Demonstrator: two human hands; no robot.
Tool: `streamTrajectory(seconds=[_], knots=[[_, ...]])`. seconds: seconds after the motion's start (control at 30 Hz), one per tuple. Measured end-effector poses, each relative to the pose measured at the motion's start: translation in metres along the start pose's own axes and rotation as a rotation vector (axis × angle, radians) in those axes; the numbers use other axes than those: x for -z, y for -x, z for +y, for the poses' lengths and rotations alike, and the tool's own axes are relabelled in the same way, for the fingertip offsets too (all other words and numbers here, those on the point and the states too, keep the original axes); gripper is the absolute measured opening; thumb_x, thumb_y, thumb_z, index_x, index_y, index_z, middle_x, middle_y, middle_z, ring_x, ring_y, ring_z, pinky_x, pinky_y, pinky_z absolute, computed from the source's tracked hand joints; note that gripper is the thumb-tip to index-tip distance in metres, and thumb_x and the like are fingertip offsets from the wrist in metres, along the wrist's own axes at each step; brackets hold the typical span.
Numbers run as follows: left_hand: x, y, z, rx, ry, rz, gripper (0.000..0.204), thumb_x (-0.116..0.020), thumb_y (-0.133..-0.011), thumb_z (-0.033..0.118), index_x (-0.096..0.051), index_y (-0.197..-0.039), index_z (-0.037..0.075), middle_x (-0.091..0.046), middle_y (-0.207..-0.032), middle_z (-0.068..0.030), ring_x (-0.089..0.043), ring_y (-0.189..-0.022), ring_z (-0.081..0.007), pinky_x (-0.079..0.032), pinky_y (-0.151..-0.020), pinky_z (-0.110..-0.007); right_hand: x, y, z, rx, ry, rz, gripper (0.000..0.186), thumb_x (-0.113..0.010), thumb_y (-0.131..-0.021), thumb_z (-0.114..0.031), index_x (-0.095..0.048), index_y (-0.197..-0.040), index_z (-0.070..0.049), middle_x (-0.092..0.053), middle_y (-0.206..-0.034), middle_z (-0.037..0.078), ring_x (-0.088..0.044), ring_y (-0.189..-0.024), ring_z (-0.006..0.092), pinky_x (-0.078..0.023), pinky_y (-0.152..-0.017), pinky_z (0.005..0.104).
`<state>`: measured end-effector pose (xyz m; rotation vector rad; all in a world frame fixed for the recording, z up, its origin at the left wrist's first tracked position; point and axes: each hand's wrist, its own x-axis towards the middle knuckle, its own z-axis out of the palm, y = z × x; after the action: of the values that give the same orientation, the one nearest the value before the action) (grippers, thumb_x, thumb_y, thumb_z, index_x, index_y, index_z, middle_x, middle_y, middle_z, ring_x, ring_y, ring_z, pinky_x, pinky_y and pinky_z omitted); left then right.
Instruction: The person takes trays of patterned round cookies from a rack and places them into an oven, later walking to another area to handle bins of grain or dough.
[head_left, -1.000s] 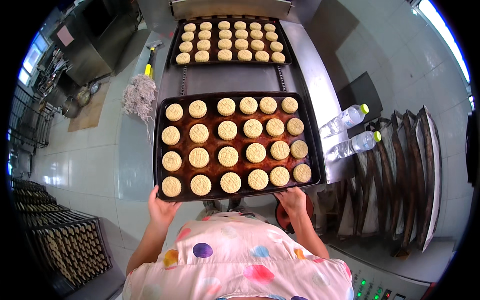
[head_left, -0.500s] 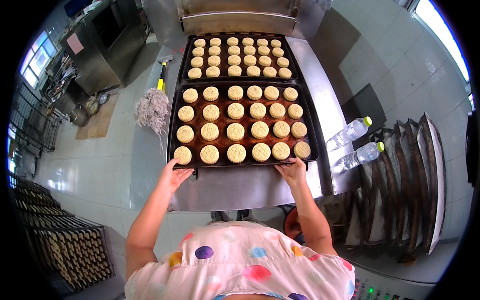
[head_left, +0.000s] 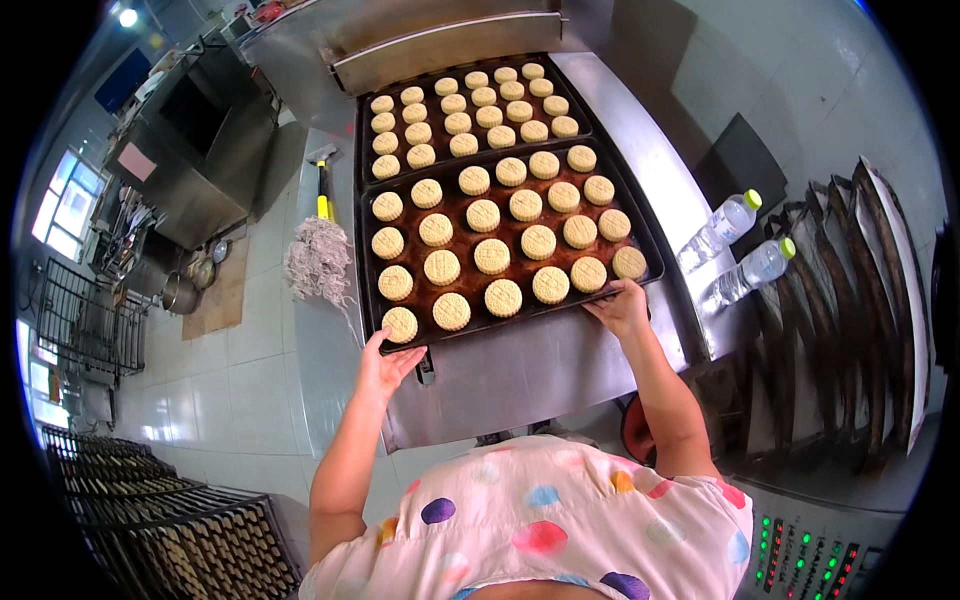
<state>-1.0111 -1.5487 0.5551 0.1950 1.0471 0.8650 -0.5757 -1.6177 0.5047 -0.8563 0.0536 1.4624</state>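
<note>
A dark baking tray (head_left: 508, 230) carries rows of pale round mooncakes (head_left: 503, 297) with fluted sides and patterned tops. My left hand (head_left: 385, 368) grips its near left corner, thumb against the rim beside a mooncake and fingers at the underside. At the right part of the near edge, my right hand (head_left: 622, 308) grips the tray, its fingers partly hidden by the rim. Directly beyond lies a second baking tray (head_left: 442, 146) with similar mooncakes, its near edge close against the held tray. Both are over a steel counter (head_left: 520, 375) in front of a steel oven opening.
Two clear bottles with yellow-green caps (head_left: 722, 225) stand on the counter's right side. A mop (head_left: 318, 258) is on the left. Stacked dark trays (head_left: 840, 310) lean at the right; a rack of loaded trays (head_left: 190, 520) stands lower left. Lit control panel (head_left: 815, 550) at lower right.
The whole view has turned and shifted, so tray, counter and bottles appear tilted and further right. Both hands keep their hold on the near tray, which stays close to the far one.
</note>
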Motion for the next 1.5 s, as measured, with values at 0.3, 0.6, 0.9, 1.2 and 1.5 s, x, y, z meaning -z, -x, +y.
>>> streamTrajectory(seconds=[0.3, 0.6, 0.9, 1.2, 1.5], knots=[[0.025, 0.011, -0.03, -0.123, -0.121, 0.017, 0.044, -0.055, -0.089, 0.019, -0.036, -0.125, 0.001, -0.058, -0.104, -0.0245, -0.062, -0.097, -0.038, -0.053, -0.085, -0.046, 0.007, 0.021, 0.012, -0.125, 0.242, 0.033, 0.023, -0.045, -0.084, -0.008, -0.049, -0.102, 0.005, -0.06, -0.105, 0.021, -0.06, -0.1, 0.0317, -0.049, -0.092, 0.0439], [0.069, 0.06, -0.052, -0.819, -1.034, 0.221, 0.021, -0.056, -0.09, 0.014, -0.059, -0.107, 0.003, -0.062, -0.082, -0.0075, -0.06, -0.069, -0.0154, -0.05, -0.063, -0.03, 0.026, 0.075, 0.004, 0.116, 0.669, 0.114, 0.022, -0.049, -0.089, -0.009, -0.053, -0.107, 0.003, -0.066, -0.092, 0.014, -0.066, -0.081, 0.0204, -0.054, -0.071, 0.0303], [0.122, 0.058, -0.045, -1.169, -1.45, 0.643, 0.017, -0.061, -0.084, 0.012, -0.062, -0.1, 0.007, -0.053, -0.069, -0.0045, -0.05, -0.062, -0.0199, -0.043, -0.059, -0.034, -0.032, 0.008, -0.098, 0.914, 1.627, 0.199, 0.027, -0.061, -0.077, -0.013, -0.061, -0.102, -0.002, -0.063, -0.094, 0.015, -0.064, -0.086, 0.0271, -0.05, -0.076, 0.0369], [0.132, 0.059, -0.046, -1.11, -1.34, 0.697, 0.02, -0.06, -0.082, 0.007, -0.062, -0.102, 0.006, -0.048, -0.066, -0.0021, -0.045, -0.059, -0.016, -0.041, -0.057, -0.031, -0.071, -0.068, -0.122, 0.568, 2.293, 0.117, 0.073, -0.078, -0.065, -0.033, -0.043, -0.125, -0.01, -0.051, -0.118, 0.019, -0.056, -0.107, 0.0352, -0.048, -0.09, 0.0404], [0.121, 0.077, -0.046, -1.045, -1.184, 0.672, 0.025, -0.059, -0.082, 0.006, -0.06, -0.107, 0.005, -0.047, -0.067, -0.0009, -0.044, -0.057, -0.0123, -0.04, -0.054, -0.027, -0.095, -0.082, -0.118, 0.458, 2.647, -0.084, 0.08, -0.078, -0.06, -0.032, -0.046, -0.13, -0.012, -0.052, -0.121, 0.017, -0.056, -0.106, 0.034, -0.049, -0.088, 0.0413]])
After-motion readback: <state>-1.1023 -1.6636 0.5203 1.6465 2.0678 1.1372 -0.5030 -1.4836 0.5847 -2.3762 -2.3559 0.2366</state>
